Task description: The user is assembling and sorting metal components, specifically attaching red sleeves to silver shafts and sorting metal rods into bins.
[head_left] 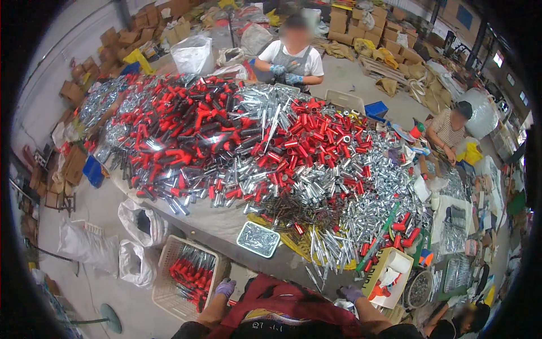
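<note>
My left hand [226, 287], in a purple glove, is beside the right rim of a beige plastic crate [165, 274]. Red-handled tools [193, 274] with metal shafts lie in that crate. My right hand [352, 293], also purple-gloved, is just left of an open carton [372, 291] with a white roll and red-and-white pieces inside. The fingers of both hands are too small and unclear to read, and I make out nothing held. A pale tray [258, 239] of small metal parts sits at the table's near edge between my hands.
A large heap of red-and-black handles [197, 121], red tubes [316, 135] and metal sockets [389, 175] covers the table. White sacks [135, 263] stand at left. One person [293, 53] stands across the table; another [449, 127] is at far right, a third [463, 322] at lower right.
</note>
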A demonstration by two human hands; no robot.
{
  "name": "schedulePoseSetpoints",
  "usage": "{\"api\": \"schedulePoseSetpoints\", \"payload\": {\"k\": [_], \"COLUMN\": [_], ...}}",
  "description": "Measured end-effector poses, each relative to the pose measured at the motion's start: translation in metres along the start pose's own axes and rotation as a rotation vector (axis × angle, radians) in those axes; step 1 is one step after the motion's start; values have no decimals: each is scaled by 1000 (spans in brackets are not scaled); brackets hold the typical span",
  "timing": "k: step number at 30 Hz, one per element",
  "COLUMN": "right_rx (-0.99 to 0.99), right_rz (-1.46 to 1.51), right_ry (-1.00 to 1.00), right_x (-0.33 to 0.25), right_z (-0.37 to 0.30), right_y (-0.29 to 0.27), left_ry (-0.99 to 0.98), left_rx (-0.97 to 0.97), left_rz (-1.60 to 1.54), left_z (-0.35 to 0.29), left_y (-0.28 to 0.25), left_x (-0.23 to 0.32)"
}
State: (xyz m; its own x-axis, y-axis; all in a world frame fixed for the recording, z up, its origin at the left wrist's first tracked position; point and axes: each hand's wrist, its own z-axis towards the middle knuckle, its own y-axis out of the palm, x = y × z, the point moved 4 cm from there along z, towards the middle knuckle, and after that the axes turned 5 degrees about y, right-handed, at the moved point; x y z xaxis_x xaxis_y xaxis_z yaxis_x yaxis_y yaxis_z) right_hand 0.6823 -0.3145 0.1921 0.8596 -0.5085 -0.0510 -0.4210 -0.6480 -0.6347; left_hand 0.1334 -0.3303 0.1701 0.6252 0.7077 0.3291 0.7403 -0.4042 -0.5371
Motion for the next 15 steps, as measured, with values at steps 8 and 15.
{"api": "schedulePoseSetpoints", "payload": {"k": [8,15], "right_rx": [-121,-103], "right_rz": [165,97], "right_ry": [-118,-184], "right_x": [-55,-77], "right_z": [-45,-53], "right_y": [-24,-24], "left_ry": [31,143], "left_rx": [36,40], "left_rz": [-60,77], "left_z": [-20,35], "left_y": [-11,23], "left_x": [19,-70]}}
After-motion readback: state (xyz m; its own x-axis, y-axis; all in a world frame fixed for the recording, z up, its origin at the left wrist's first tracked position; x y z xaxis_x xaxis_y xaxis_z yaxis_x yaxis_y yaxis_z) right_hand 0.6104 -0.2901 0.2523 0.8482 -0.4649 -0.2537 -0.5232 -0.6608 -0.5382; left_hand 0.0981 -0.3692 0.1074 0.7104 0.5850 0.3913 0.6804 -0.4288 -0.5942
